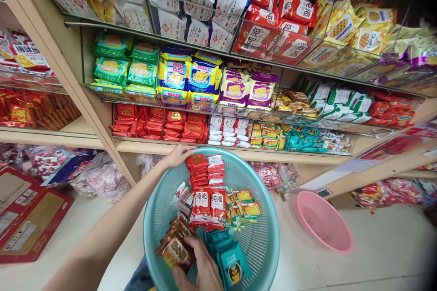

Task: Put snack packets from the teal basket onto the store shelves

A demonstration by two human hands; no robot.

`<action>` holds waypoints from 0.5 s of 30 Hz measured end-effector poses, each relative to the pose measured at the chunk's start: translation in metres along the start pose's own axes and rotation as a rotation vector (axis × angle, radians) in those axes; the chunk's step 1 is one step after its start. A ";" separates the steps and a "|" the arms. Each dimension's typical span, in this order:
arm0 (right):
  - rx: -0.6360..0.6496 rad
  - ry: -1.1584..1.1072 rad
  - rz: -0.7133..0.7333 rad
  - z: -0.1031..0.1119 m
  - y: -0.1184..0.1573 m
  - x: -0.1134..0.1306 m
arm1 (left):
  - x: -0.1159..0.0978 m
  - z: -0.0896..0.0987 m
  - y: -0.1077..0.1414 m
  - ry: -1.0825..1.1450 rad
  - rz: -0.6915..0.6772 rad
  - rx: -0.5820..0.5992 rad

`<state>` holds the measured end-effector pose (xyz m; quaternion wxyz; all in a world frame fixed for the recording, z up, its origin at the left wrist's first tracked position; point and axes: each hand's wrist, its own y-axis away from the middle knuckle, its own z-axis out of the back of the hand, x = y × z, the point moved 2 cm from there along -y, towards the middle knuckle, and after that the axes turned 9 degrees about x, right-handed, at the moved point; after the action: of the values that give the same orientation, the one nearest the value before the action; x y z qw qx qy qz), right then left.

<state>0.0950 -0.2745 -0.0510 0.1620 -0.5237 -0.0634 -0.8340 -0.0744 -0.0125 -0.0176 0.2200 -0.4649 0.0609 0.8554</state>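
Observation:
A teal plastic basket (269, 236) full of small snack packets is below the shelves. My left hand (179, 155) grips its far rim, with fingers over the edge. Inside the basket, my right hand (203, 266) has thumb and fingers closed around a stack of brown snack packets (175, 247). Close by lie teal packets (232, 261), two larger red-and-white biscuit packets (209, 204), yellow-and-green packets (247, 204), a red stack (197, 165), a white-and-red stack (215, 168) and small clear-wrapped packets (184, 193).
Glass-fronted shelves (225, 111) hold rows of wrapped biscuits in front of me. A pink basin (324, 225) sits on the tiled floor to the right. At the left lie a red cardboard box (30, 218) and plastic bags (102, 177). More bagged goods (269, 173) lie under the shelf.

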 end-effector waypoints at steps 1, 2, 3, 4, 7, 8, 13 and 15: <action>0.008 -0.005 -0.008 0.000 0.000 -0.001 | 0.000 0.000 0.000 0.003 0.001 -0.001; 0.014 -0.008 -0.015 0.000 -0.001 -0.001 | 0.000 0.000 0.000 0.006 0.002 -0.002; 0.019 -0.009 -0.020 -0.001 -0.001 -0.002 | -0.001 0.000 0.000 0.009 0.003 -0.002; 0.018 -0.005 -0.022 -0.001 -0.002 -0.003 | -0.001 0.000 0.000 0.011 0.003 -0.001; -0.014 0.050 -0.019 -0.003 -0.002 -0.006 | -0.001 0.000 0.000 0.008 -0.001 0.006; -0.023 0.073 -0.017 -0.004 -0.002 -0.007 | 0.000 0.000 0.000 0.005 -0.001 0.010; 0.008 0.125 -0.015 -0.010 -0.004 -0.010 | 0.000 0.000 -0.002 -0.014 -0.012 0.015; 0.012 0.123 -0.021 -0.012 -0.004 -0.011 | -0.001 0.000 -0.002 -0.018 -0.024 0.019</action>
<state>0.0877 -0.2714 -0.0661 0.1599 -0.4695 -0.0639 -0.8660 -0.0731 -0.0106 -0.0160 0.2349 -0.4557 0.0614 0.8564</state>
